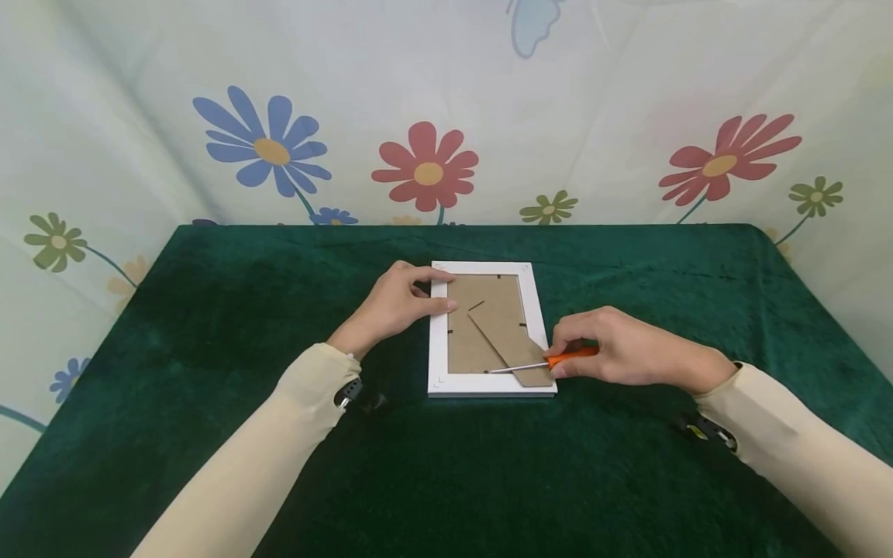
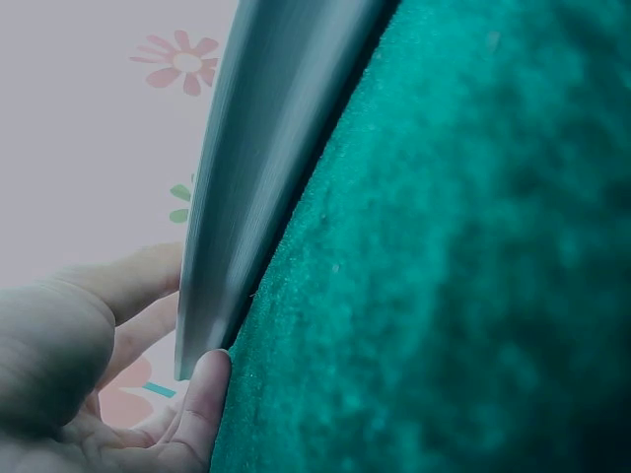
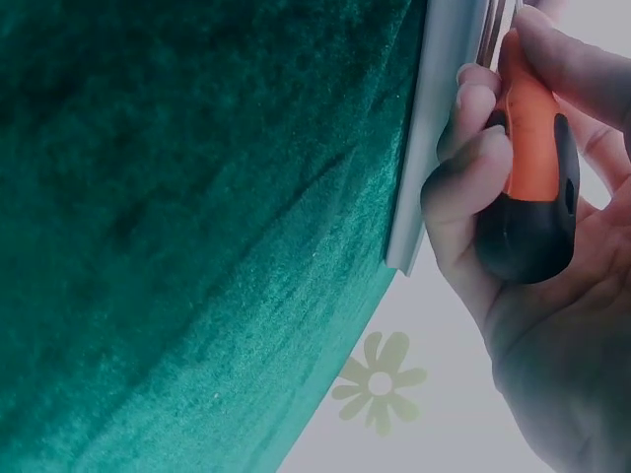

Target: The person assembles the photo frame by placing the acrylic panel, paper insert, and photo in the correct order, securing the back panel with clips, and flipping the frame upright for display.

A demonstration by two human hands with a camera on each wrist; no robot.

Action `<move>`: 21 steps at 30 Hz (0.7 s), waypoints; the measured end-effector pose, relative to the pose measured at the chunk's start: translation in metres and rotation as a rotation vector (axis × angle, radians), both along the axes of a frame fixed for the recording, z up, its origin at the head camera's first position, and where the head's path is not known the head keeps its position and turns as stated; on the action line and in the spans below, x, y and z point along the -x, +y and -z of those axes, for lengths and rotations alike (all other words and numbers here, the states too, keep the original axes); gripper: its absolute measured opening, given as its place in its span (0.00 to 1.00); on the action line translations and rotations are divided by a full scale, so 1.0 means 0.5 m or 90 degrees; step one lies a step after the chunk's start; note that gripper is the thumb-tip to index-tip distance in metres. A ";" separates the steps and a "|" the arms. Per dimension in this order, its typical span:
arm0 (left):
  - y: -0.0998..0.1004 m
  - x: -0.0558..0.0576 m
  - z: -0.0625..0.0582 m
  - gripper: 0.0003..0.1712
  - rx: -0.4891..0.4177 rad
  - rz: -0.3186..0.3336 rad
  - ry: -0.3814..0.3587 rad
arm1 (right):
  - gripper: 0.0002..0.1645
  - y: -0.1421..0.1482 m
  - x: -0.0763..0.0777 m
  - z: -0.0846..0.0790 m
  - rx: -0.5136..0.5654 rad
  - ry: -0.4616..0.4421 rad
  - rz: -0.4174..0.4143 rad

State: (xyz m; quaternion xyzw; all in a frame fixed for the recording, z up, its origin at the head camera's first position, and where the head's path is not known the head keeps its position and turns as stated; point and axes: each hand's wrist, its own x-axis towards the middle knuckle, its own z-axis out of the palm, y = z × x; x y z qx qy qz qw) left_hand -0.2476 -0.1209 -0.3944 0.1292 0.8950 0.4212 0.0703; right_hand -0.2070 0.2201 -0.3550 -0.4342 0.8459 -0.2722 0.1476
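Note:
A white picture frame (image 1: pixel 437 341) lies face down on the green cloth, its brown backing board (image 1: pixel 481 291) upward. A stand flap of the same brown board reaches over the frame's lower right corner. At the frame's left side, my left hand (image 1: pixel 394 301) grips the edge, thumb and index finger over its top; in the left wrist view another finger (image 2: pixel 205 404) lies low by the frame's end. My right hand (image 1: pixel 621 345) holds a screwdriver (image 1: pixel 572 356) by its orange and black handle. Its metal shaft points left across the flap, with the tip near the backing's lower edge.
Small dark tabs (image 1: pixel 522 325) stand along the backing's edges. The dark green velvet cloth (image 1: pixel 279 271) covers the table around the frame. Behind it hangs a pale curtain (image 1: pixel 502 101) printed with flowers.

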 end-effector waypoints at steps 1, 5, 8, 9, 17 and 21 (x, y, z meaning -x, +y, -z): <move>0.000 0.000 0.000 0.31 0.001 0.000 0.000 | 0.06 0.000 0.000 -0.001 -0.003 -0.001 0.001; 0.001 -0.002 -0.002 0.31 0.003 -0.002 0.002 | 0.05 -0.002 0.001 -0.006 -0.011 -0.005 0.002; 0.002 -0.003 -0.004 0.31 0.004 -0.002 0.000 | 0.05 -0.004 0.001 -0.008 -0.019 -0.009 0.007; 0.002 -0.004 -0.005 0.31 0.003 -0.003 -0.001 | 0.05 -0.004 0.002 -0.008 -0.022 -0.011 0.010; 0.002 -0.001 -0.002 0.31 0.006 -0.005 -0.005 | 0.05 -0.003 0.002 -0.011 -0.035 -0.019 0.022; 0.002 0.000 -0.002 0.31 0.003 -0.006 -0.006 | 0.05 -0.004 0.002 -0.009 -0.035 -0.016 0.025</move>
